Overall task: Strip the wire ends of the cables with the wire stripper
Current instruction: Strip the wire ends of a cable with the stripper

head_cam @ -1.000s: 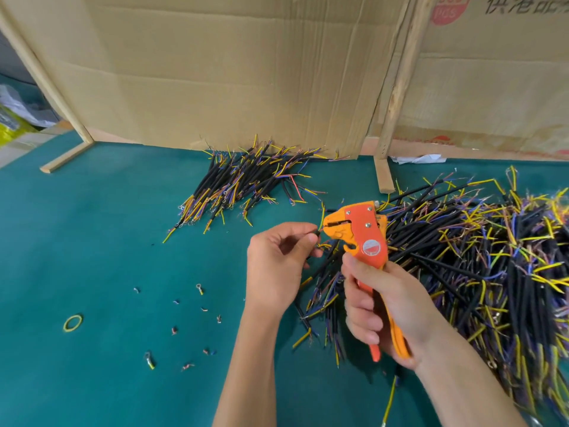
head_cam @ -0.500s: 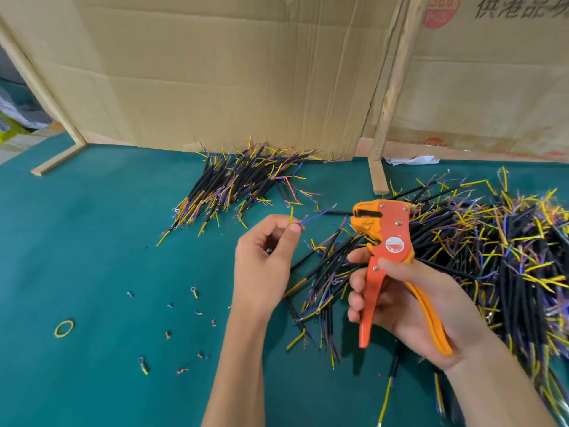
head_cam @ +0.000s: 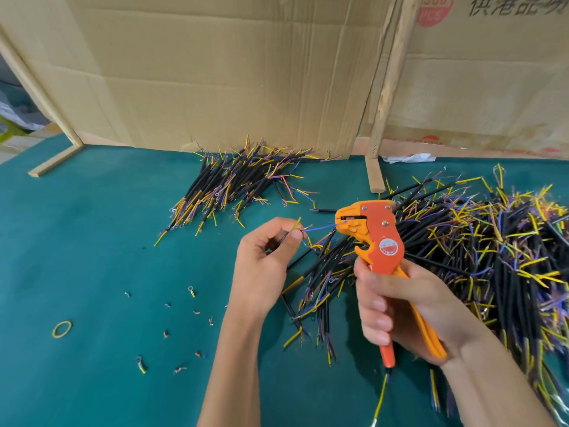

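Observation:
My right hand (head_cam: 397, 312) grips the handles of the orange wire stripper (head_cam: 380, 241), held upright with its jaws pointing left. My left hand (head_cam: 264, 263) pinches a cable between thumb and forefinger; its thin blue wire (head_cam: 320, 228) runs right into the stripper's jaws, and a yellow wire end sticks up beside my fingertips. A large heap of black cables (head_cam: 480, 251) with yellow, blue and purple ends lies behind and to the right of the stripper. A smaller pile of cables (head_cam: 234, 186) lies further back near the cardboard.
The green table (head_cam: 92, 241) carries several small insulation scraps and ring terminals (head_cam: 191, 291) left of my left arm, plus a yellow rubber band (head_cam: 62, 328). Cardboard sheets (head_cam: 215, 72) and a wooden post (head_cam: 385, 97) stand along the back edge.
The stripper has come in from the right to the left hand, and the blue wire end now sits in its jaws. The handles are drawn closer together than half a second ago.

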